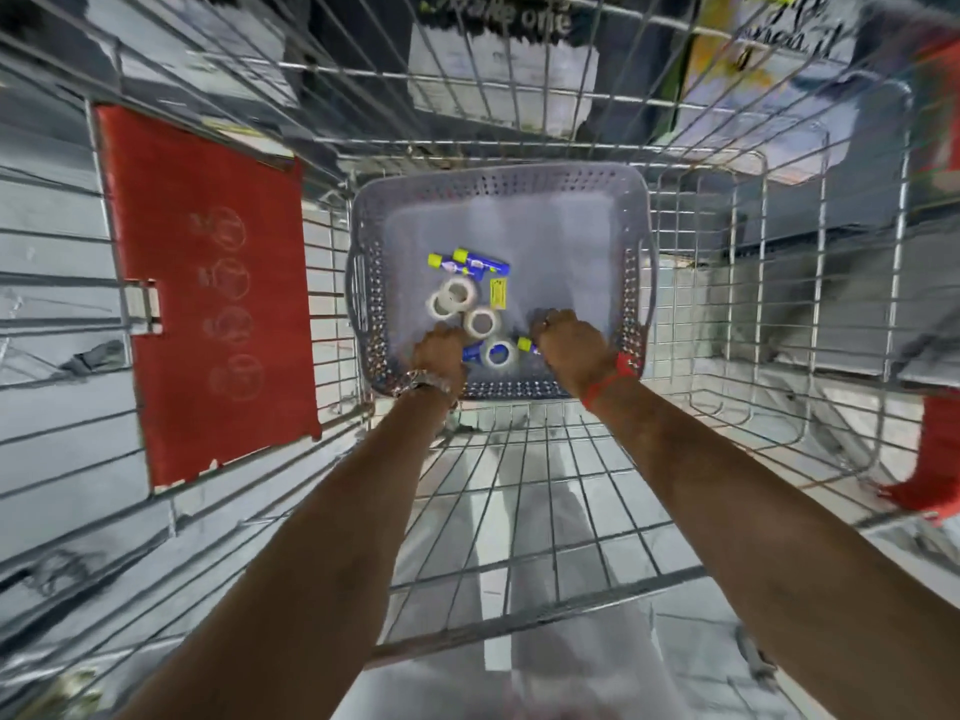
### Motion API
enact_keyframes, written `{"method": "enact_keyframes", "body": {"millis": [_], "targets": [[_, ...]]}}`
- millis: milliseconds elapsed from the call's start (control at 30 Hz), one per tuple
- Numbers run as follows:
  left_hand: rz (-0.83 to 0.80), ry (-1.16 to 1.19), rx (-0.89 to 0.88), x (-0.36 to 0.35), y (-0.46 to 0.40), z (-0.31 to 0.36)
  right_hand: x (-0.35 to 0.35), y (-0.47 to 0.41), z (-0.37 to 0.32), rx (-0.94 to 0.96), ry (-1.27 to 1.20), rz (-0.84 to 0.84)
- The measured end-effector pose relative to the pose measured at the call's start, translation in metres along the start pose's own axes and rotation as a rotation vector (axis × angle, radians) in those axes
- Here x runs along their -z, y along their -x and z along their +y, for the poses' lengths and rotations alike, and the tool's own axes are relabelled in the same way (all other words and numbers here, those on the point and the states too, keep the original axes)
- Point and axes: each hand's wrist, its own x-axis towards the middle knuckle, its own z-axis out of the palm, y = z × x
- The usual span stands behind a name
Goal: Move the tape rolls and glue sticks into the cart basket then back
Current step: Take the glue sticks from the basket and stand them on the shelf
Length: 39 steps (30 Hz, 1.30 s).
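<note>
Step — gathering | tape rolls (470,315) and glue sticks (470,261) lie in grey basket (498,185) | your left hand (439,350), right hand (566,337) — fingers curled, grip unclear | next: lift them out.

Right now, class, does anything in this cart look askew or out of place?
Nothing is spilled or damaged. Tape rolls and glue sticks lie jumbled in the grey basket, none lined up.
</note>
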Motion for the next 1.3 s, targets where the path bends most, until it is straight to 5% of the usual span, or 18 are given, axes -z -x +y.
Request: {"method": "enact_keyframes", "body": {"millis": [100, 233, 433, 667, 900, 1133, 1300], "targets": [[0.232, -0.054, -0.066, 0.003, 0.002, -0.002, -0.001, -0.002, -0.001, -0.005, -0.066, -0.005], [-0.060, 0.034, -0.051, 0.003, 0.007, -0.012, 0.004, 0.003, -0.001, 0.012, -0.125, 0.006], [-0.103, 0.261, -0.079, 0.034, 0.023, -0.021, 0.046, 0.019, -0.007, 0.003, -0.277, 0.178], [0.063, 1.104, -0.088, 0.096, 0.045, -0.011, 0.096, 0.049, -0.022, -0.042, -0.614, 0.484], [0.342, 1.194, -0.279, 0.176, 0.086, 0.025, 0.169, 0.085, -0.030, -0.028, -0.822, 0.774], [0.819, 1.165, -0.403, 0.273, 0.102, 0.066, 0.263, 0.104, -0.017, 0.037, -1.041, 1.112], [0.885, 1.094, -0.440, 0.331, 0.093, 0.106, 0.312, 0.094, 0.008, 0.003, -1.224, 1.253]]}}
